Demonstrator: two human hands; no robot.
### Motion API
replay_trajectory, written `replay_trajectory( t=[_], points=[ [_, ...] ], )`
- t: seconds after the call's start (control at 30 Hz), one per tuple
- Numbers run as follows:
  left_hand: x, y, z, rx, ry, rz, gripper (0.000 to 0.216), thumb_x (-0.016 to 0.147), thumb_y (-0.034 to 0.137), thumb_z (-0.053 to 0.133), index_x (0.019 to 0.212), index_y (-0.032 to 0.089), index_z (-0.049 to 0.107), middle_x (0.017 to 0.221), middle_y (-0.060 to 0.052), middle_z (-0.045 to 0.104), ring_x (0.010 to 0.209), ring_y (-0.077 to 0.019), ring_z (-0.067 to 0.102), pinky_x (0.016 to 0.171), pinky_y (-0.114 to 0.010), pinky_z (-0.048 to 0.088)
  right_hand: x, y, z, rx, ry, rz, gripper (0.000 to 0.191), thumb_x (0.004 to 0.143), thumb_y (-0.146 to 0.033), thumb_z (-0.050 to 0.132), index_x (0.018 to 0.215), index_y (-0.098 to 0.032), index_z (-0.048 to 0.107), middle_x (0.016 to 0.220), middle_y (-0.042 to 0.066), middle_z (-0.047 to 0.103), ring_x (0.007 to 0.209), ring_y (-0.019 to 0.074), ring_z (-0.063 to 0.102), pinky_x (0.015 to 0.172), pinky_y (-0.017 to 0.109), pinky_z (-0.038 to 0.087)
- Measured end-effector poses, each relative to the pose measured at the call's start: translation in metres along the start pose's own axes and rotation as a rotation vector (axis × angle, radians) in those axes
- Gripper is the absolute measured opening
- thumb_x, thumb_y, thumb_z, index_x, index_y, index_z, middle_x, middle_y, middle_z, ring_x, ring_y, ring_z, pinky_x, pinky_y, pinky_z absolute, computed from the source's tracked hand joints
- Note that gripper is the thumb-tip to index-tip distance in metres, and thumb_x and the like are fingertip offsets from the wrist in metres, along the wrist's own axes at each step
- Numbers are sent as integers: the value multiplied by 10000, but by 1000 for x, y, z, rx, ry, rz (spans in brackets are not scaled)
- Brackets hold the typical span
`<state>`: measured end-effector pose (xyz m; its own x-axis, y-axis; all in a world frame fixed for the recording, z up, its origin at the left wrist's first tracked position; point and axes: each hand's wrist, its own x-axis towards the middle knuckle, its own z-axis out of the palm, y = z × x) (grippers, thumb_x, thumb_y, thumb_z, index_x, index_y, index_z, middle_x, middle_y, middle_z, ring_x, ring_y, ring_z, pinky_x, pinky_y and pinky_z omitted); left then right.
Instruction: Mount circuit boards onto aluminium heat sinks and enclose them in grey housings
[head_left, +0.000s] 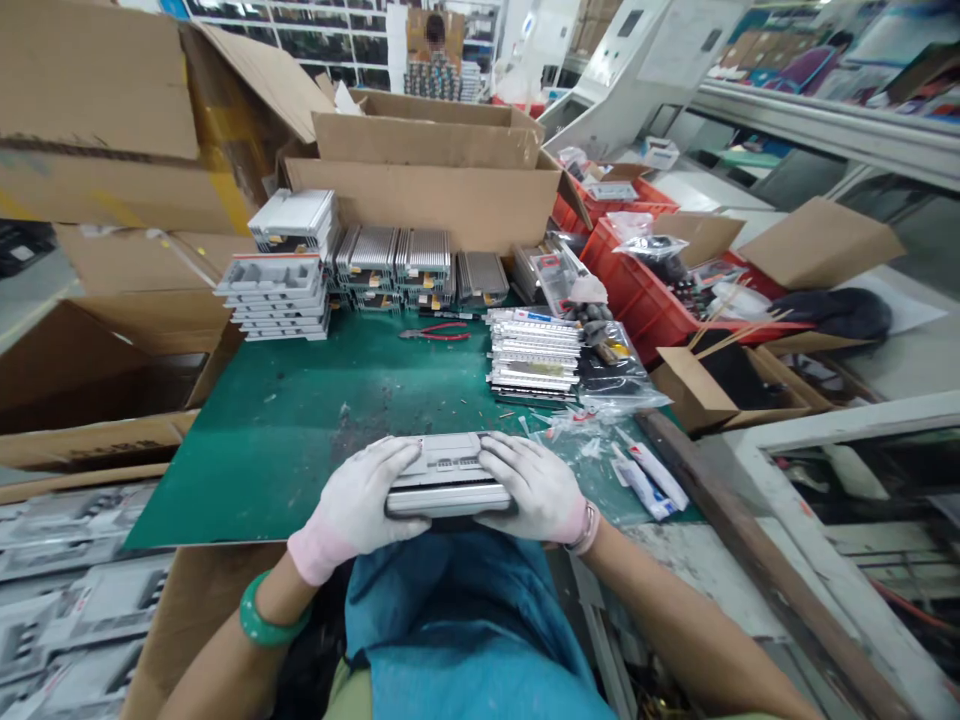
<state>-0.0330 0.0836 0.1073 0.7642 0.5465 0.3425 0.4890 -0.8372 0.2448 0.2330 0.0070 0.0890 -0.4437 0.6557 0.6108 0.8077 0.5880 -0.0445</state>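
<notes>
Both my hands wear pale gloves and grip a flat grey metal-and-plastic unit (448, 475) at the near edge of the green mat (300, 420). My left hand (360, 505) wraps around its left end, fingers curled over the top. My right hand (534, 487) clasps its right end the same way. The unit lies roughly level, close to my body, above my blue apron.
Stacks of grey trays (274, 295) and finned metal units (394, 260) line the mat's far edge, with red pliers (439, 333) in front. A pile of white plates (534, 355) sits right, tubes (649, 480) nearer. Cardboard boxes (427, 170) and red crates (645, 290) surround the bench.
</notes>
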Motion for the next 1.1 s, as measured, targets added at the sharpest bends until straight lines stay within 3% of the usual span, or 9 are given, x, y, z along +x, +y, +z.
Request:
replay_trajectory(
  t=[0.23, 0.4, 0.5, 0.6, 0.7, 0.77, 0.9, 1.0, 1.1],
  points=[
    [3, -7, 0, -3, 12, 39, 663, 726, 511, 699, 1271, 185, 509, 1264, -117, 619, 1155, -305, 598, 1008, -436, 497, -1, 4, 4, 37, -21, 6, 570, 840, -550, 576, 1240, -145, 584, 1210, 151, 661, 1194, 261, 588, 999, 397, 499],
    [7, -14, 1, 31, 94, 82, 694, 784, 603, 611, 1308, 169, 474, 1220, -139, 639, 1122, -305, 616, 925, -419, 540, 7, 1, 3, 17, 37, 40, 519, 852, -516, 558, 1205, -137, 594, 1168, 141, 682, 1132, 238, 628, 979, 373, 513],
    [-4, -10, 12, 36, 171, 135, 652, 757, 533, 673, 1282, 200, 475, 1183, -127, 655, 1115, -315, 617, 965, -470, 515, -5, -11, 5, 7, 83, 89, 487, 840, -494, 587, 1187, -152, 593, 1165, 134, 679, 1187, 248, 586, 1049, 426, 446],
    [-28, -3, 34, 36, 224, 210, 562, 757, 374, 723, 1250, 282, 468, 1100, -69, 679, 1082, -280, 642, 1021, -477, 480, -30, -27, 14, -54, 107, 99, 328, 848, -406, 620, 1131, -242, 615, 1141, 74, 688, 1244, 241, 532, 1117, 508, 328],
    [-54, 2, 56, 69, 276, 254, 600, 756, 218, 721, 1255, 367, 422, 998, -2, 689, 996, -240, 680, 1018, -467, 483, -49, -44, 25, -108, 54, 59, 262, 881, -256, 592, 1139, -297, 613, 1183, 28, 671, 1267, 210, 502, 1126, 514, 293],
    [-66, 1, 63, 62, 285, 240, 608, 749, 234, 725, 1248, 389, 414, 973, 5, 689, 976, -246, 684, 1020, -492, 472, -47, -55, 28, -105, 1, 42, 298, 906, -228, 550, 1182, -330, 596, 1229, 7, 648, 1260, 194, 502, 1122, 505, 298],
    [-71, -10, 54, -64, 321, 94, 456, 783, 369, 652, 1189, 354, 446, 1042, -43, 667, 1088, -295, 621, 994, -569, 469, -10, -68, 22, -79, -147, 49, 343, 941, -323, 502, 1281, -359, 533, 1352, 20, 565, 1274, 222, 473, 1095, 518, 324],
    [-61, -21, 39, -172, 411, -201, 328, 834, 333, 561, 1145, 263, 484, 1129, -101, 622, 1182, -320, 556, 980, -583, 476, 19, -66, 20, -124, -311, 159, 428, 950, -338, 479, 1376, -357, 438, 1425, 73, 488, 1264, 274, 471, 1032, 571, 358],
    [-49, -29, 29, -241, 368, -473, 320, 857, 325, 505, 1136, 173, 542, 1189, -165, 602, 1159, -345, 566, 997, -596, 452, 30, -58, 27, -170, -326, 158, 394, 982, -276, 400, 1359, -381, 447, 1327, 84, 560, 1123, 246, 557, 948, 535, 413]
  ],
)
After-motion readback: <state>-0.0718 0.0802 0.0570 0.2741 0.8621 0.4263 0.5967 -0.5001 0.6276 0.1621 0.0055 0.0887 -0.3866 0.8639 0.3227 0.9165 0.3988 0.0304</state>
